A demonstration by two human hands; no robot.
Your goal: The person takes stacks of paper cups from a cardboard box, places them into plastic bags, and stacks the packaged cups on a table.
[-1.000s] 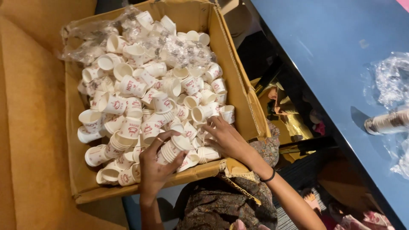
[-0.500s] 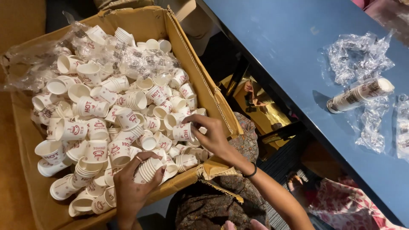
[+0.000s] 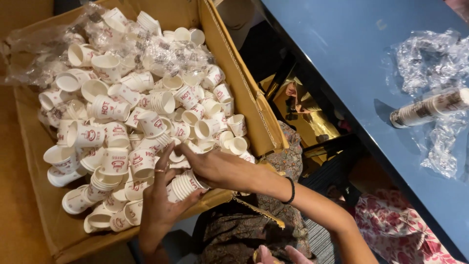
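A big cardboard box (image 3: 254,105) is filled with many small white paper cups (image 3: 122,127) printed in red. My left hand (image 3: 161,200), with a ring on one finger, grips a nested stack of cups (image 3: 184,186) at the box's near edge. My right hand (image 3: 220,168), a black band on its wrist, lies across the top of that same stack, fingers touching it and the loose cups beside it.
Crumpled clear plastic wrap (image 3: 58,44) lies at the box's far side. To the right stands a blue table (image 3: 351,58) with a sleeve of stacked cups (image 3: 430,108) lying in torn plastic wrap (image 3: 430,54). Patterned fabric (image 3: 234,230) covers my lap below.
My view has shifted, so the box sits further left and the table shows more. Both hands have closed in on the stack of cups at the box's near edge.
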